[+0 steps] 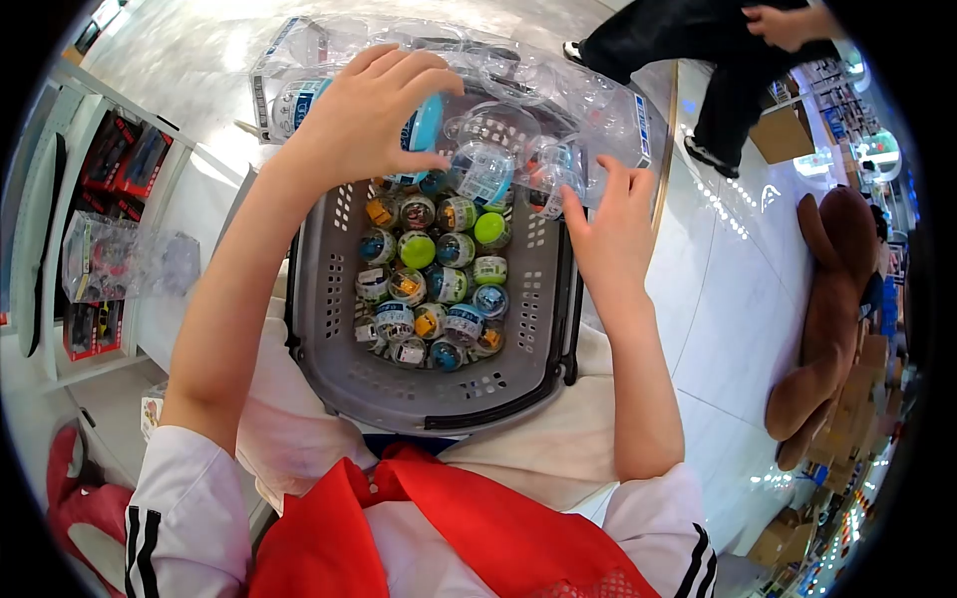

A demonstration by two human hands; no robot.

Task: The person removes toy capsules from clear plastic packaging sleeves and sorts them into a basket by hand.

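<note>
My left hand is over the far left side of a grey basket, thumb and fingers spread apart. A blue-lidded capsule shows between them, partly hidden; I cannot tell whether the hand touches it. My right hand is at the basket's far right, fingers apart, thumb beside a clear capsule. Several round capsules, with green, blue or clear parts and small toys inside, lie in the basket. A clear plastic display tray with round cups lies across the far rim.
Shelves with red-and-black boxes stand at left, near another clear plastic tray. A person in black trousers is at the upper right. A brown plush toy and cardboard boxes are on the right.
</note>
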